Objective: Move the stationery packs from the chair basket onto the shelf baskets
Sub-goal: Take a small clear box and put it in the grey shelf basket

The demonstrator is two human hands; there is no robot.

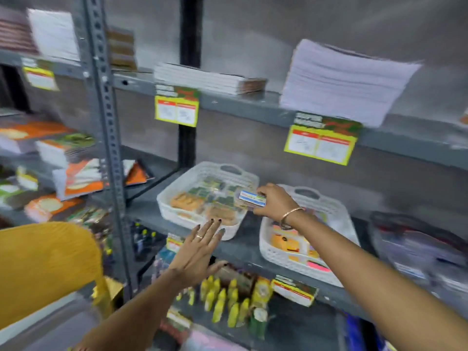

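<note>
My right hand grips a small white and blue stationery pack and holds it over the right edge of the left white shelf basket. That basket holds several orange and green packs. A second white basket stands to its right, under my right wrist, with orange, yellow and pink packs inside. My left hand is open with fingers spread, in front of the shelf edge just below the left basket, holding nothing. The chair basket is out of view.
A grey metal shelf unit carries both baskets. Paper stacks and notebooks lie on the shelf above, with yellow price labels. Yellow bottles stand on the shelf below. A yellow chair back is at the left.
</note>
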